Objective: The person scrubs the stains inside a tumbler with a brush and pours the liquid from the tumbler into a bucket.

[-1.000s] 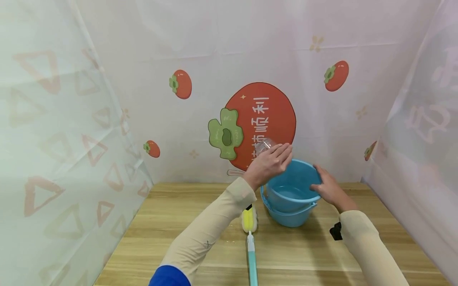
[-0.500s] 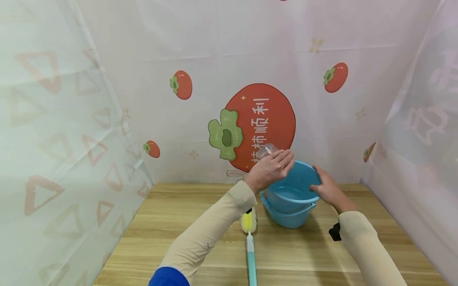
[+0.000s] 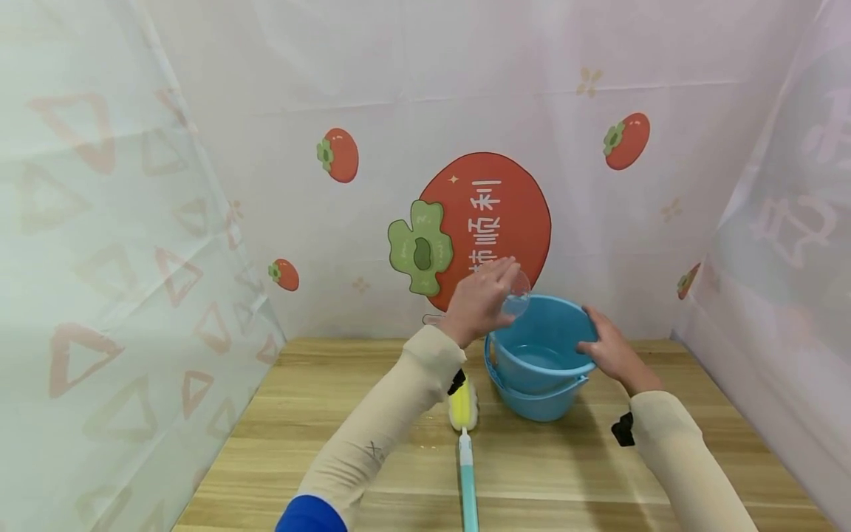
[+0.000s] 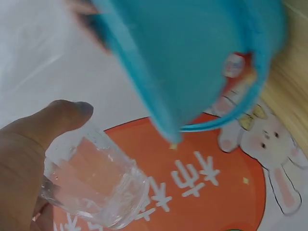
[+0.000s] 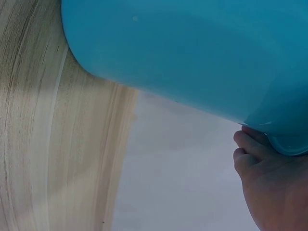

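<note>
In my left hand (image 3: pixel 480 299) I grip a clear cup (image 4: pixel 103 180), tilted beside and above the rim of a blue bucket (image 3: pixel 541 403). Droplets cling to the cup's transparent wall in the left wrist view. My right hand (image 3: pixel 614 351) holds the bucket's rim on its right side, thumb over the inside and fingers outside. The bucket stands on the table with its handle (image 3: pixel 561 391) hanging down at the front. A little water seems to lie at the bottom inside.
A sponge brush with a yellow-and-white head (image 3: pixel 463 406) and a teal handle (image 3: pixel 468 488) lies on the wooden table (image 3: pixel 319 443), left of the bucket. Small wet spots show near the brush. A white printed sheet (image 3: pixel 372 96) hangs behind, with more sheets at both sides.
My left hand has turned over, so the cup moved from the far side of the hand to the right, nearer the bucket's opening. My right hand and the bucket stay almost still.
</note>
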Demonstrator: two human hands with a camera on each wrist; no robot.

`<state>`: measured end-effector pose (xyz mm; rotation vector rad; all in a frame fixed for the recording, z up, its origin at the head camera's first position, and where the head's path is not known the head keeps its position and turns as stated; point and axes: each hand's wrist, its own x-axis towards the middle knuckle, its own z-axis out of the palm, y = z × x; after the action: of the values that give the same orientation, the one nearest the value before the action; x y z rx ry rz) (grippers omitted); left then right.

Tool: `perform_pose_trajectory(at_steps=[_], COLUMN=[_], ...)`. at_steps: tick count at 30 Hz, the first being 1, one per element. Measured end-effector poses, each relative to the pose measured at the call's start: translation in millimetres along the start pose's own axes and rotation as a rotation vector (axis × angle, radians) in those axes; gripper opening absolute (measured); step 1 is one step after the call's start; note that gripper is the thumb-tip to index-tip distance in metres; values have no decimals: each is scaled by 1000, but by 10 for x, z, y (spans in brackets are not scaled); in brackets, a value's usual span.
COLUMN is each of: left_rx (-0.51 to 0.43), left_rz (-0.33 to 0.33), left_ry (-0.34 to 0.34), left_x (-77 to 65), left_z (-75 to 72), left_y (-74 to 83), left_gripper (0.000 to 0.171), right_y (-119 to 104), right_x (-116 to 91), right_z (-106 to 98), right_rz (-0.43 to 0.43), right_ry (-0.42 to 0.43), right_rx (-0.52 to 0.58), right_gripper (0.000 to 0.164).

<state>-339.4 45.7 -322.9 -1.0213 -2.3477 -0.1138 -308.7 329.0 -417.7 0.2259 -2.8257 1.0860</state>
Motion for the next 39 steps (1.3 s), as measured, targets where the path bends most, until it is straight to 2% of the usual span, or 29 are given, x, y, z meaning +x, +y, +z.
perform_pose_trajectory(at_steps=[2,9,12,16,22,26,30,39], left_rx=[-116,-498,-579,-606,-650,-688,-688,-718], left_rz=[-83,-265,-351,-431,-473,-505,-538,-626], left_ry=[20,142,168,176,161,156,157,144], left_x=[5,11,-41,-187,-469,-665,-865,-1338], left_z=[-94,-430,-537,-597,-512,-422,-336,-43], left_y=[-46,-217,-287,-375,-472,-481,-470,-451], left_gripper=[86,87,91,90,87,89,88,87], right_y=[8,22,20,17,12,10,10,0], right_x=[1,12,16,16,17,20,23,29], right_z=[1,-1,-2,-3,-16,-19,-19,-28], right_rz=[2,8,9,9,12,13,19,25], right_ry=[-3,-8,-9,-14,-15,-17,-18,-23], right_rx=[1,1,1,2,14,14,9,13], right_gripper=[87,87,87,87,87,88,89,89])
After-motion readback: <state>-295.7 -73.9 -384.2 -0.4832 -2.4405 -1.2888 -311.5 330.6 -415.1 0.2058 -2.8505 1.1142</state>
